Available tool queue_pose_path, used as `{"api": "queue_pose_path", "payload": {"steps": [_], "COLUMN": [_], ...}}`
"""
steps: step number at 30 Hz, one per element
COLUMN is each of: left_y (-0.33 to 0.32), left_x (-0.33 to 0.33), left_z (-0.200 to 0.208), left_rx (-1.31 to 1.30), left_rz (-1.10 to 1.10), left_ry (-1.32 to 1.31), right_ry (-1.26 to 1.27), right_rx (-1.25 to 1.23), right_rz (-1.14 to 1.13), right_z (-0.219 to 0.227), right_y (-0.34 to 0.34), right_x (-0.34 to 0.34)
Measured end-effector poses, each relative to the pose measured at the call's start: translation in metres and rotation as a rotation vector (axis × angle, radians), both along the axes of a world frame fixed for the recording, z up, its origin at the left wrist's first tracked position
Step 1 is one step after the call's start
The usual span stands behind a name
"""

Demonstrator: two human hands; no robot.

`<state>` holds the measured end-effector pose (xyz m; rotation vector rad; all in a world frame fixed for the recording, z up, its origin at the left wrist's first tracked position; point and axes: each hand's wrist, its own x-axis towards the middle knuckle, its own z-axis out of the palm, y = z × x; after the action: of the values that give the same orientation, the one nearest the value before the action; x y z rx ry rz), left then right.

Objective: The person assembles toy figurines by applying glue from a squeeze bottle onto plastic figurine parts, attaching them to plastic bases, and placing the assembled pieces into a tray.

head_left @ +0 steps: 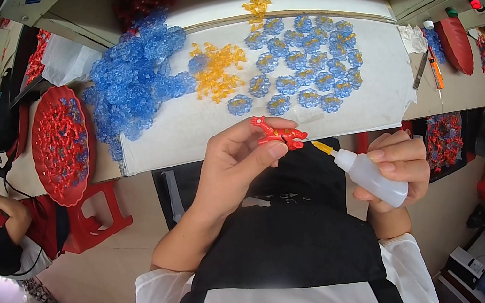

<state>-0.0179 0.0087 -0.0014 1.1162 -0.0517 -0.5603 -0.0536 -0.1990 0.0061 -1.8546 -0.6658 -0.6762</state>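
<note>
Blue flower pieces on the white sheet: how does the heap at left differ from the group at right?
The heap of blue pieces is piled up, overlapping and tangled; the laid-out blue pieces lie flat in rough rows, mostly apart. The heap sits beside the red tray, the rows right of the yellow pieces. Both are translucent blue plastic.

A single wide fisheye view looks steeply down from the wearer's head, facing forward over the white-shirted chest and black apron straps to the long white-covered worktable [188, 136] beyond. The lap area sits nearest; table edges bow toward the dark circular rim.
</note>
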Motion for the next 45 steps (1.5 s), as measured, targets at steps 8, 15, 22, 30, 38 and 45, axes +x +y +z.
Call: {"api": "queue_pose_path", "payload": {"steps": [8,15,22,30,38,45], "left_y": [-0.005,0.002,0.012,0.0,-0.003,-0.007], "left_x": [0.001,0.006,0.01,0.012,0.014,0.013], "left_z": [-0.005,-0.02,-0.027,-0.028,-0.032,-0.029], "left_rx": [-0.08,-0.24,-0.248,-0.387,-0.389,-0.279], "left_rz": [-0.025,0.068,0.085,-0.076,-0.097,-0.055], "left_ry": [0.172,0.294,0.23,0.31,0.297,0.227], "right_ry": [0.023,0.064,0.547,0.404,0.407,0.25], "right_rx": [-0.052,0.133,-0.042,-0.666,-0.666,-0.689], "right_rz": [-0.013,-0.066,-0.31,-0.156,-0.259,-0.312], "right_z": [-0.001,-0.009,-0.054,-0.062,-0.067,-0.088], "right_y": [-0.001,-0.032,-0.093,-0.099,-0.094,-0.086], "right_x": [-0.002,-0.003,0.031,0.06,0.016,-0.012]}}
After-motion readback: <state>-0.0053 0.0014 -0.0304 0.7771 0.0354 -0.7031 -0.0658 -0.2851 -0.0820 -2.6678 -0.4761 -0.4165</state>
